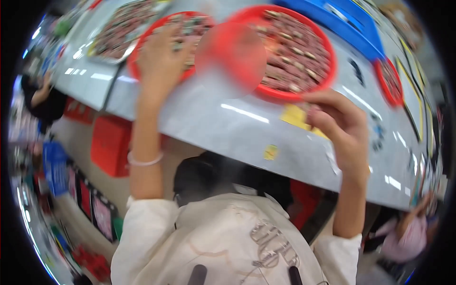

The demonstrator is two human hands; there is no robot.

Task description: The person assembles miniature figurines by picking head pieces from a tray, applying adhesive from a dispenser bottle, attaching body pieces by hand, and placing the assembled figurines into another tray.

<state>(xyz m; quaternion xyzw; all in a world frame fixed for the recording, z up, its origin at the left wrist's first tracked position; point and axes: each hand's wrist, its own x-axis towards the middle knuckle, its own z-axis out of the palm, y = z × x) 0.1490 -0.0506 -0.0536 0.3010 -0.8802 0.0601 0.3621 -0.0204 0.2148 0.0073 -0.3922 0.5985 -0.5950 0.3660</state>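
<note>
My left hand (159, 64) reaches over the left red round tray (134, 56), its thumb apart from the other fingers. Motion blurs its fingertips, and nothing shows held in them. That tray is filled with small pinkish-brown and pale pieces. To the right, my right hand (349, 128) pinches a small pinkish piece (312, 114) between thumb and fingers, just off the near right rim of the larger red round tray (331, 66). Rows of similar reddish-brown pieces with pale ends fill this tray. A blurred round patch hides its left part.
Yellow paper pieces (293, 115) lie on the grey table (213, 126). At the back stand a blue bin (365, 33) and a flat tray of pieces (123, 28). A small red tray (390, 83) is at right. A red stool (109, 145) stands below the table's left edge.
</note>
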